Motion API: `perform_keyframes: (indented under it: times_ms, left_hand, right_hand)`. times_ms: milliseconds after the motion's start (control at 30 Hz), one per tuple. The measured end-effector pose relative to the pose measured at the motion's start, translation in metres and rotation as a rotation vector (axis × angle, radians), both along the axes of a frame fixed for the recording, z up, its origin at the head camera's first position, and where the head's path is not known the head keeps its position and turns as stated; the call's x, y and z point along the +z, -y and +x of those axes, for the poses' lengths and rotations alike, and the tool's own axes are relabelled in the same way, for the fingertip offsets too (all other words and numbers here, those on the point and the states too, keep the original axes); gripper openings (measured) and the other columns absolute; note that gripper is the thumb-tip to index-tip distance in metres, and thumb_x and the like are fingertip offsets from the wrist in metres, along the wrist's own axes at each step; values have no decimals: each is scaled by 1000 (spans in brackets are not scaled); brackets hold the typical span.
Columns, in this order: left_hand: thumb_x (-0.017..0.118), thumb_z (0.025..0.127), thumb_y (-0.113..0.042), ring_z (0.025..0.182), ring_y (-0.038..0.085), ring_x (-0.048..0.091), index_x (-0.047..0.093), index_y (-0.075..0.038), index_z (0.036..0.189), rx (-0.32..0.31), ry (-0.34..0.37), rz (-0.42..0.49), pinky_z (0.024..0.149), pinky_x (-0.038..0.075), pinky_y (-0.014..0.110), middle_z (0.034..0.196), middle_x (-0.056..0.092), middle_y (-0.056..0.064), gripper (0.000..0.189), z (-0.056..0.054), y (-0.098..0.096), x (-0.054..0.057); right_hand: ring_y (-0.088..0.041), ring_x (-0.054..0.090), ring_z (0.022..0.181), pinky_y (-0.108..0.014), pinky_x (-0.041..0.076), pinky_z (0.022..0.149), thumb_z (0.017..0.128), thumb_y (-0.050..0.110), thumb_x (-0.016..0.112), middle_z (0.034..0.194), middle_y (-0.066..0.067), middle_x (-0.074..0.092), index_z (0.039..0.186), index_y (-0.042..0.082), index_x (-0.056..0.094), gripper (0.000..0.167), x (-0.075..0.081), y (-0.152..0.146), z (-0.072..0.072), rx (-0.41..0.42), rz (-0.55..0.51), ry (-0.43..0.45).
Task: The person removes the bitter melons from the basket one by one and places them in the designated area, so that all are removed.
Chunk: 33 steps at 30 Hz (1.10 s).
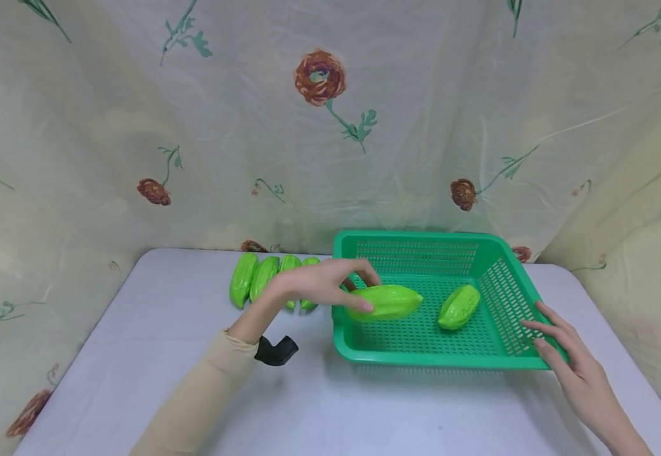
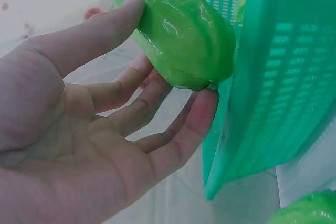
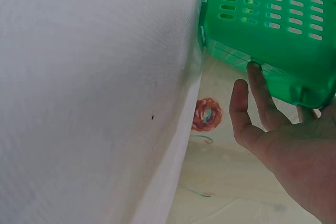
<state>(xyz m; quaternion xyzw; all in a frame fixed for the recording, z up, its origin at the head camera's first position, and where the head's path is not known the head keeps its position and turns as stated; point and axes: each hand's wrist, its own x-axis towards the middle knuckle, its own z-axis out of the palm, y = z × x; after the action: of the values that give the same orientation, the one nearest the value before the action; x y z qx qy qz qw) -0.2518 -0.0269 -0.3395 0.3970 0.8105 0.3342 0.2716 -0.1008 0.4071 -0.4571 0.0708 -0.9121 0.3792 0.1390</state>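
Observation:
My left hand holds a light green ridged gourd over the left side of the green plastic basket. In the left wrist view, the thumb lies along one side of this gourd and the other fingers support it from below, close to the basket rim. Another green gourd lies on the basket floor, toward the right. At the basket's right front corner, my right hand rests on the rim with its fingers loosely extended, touching the edge.
Several more green gourds lie side by side on the white table, left of the basket. A flower-patterned curtain hangs behind and along both sides. A black strap piece shows at the left wrist.

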Motion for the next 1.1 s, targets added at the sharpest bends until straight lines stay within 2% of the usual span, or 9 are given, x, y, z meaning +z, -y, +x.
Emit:
perform_keyframes:
  times_ms: [200,400,633,833,967,1100]
  left_hand:
    - [72,105,-34,141,22,58,57,-21,146,107,65,53,119,50,38,152,59,2,45,2,25,-1]
    - [68,106,-39,140,30,61,53,-29,154,208,132,77,118,49,50,156,55,4,51,5,50,-7]
    - [66,108,-36,143,31,56,49,-23,158,325,145,98,115,51,51,158,53,13,55,5,78,-14]
    - [66,109,-38,145,36,53,45,-21,161,449,156,68,116,50,57,160,49,17,59,2,106,-24]
    - [64,109,-39,131,36,63,38,-17,166,545,173,43,115,50,60,160,46,22,66,0,126,-31]
    - [65,109,-39,136,36,58,34,-14,168,605,206,64,115,51,58,163,42,23,71,-1,144,-38]
  right_hand:
    - [19,16,156,6,17,105,115,13,50,178,15,28,150,9,60,37,0,0,1,0,-4,-2]
    - [19,17,156,7,17,105,114,12,52,178,14,29,148,9,61,35,-2,-1,1,4,-7,-13]
    - [19,16,156,6,17,104,115,13,51,178,15,28,149,9,60,36,-2,0,0,2,-9,-4]
    - [19,16,156,6,17,104,114,12,51,178,15,28,149,9,60,36,-2,0,0,8,-11,-13]
    - [19,17,156,6,17,105,114,11,52,178,16,29,148,8,61,36,-2,0,-1,6,-7,-25]
    - [18,17,157,6,17,105,114,11,52,178,14,29,148,8,61,36,-1,0,0,6,-8,-23]
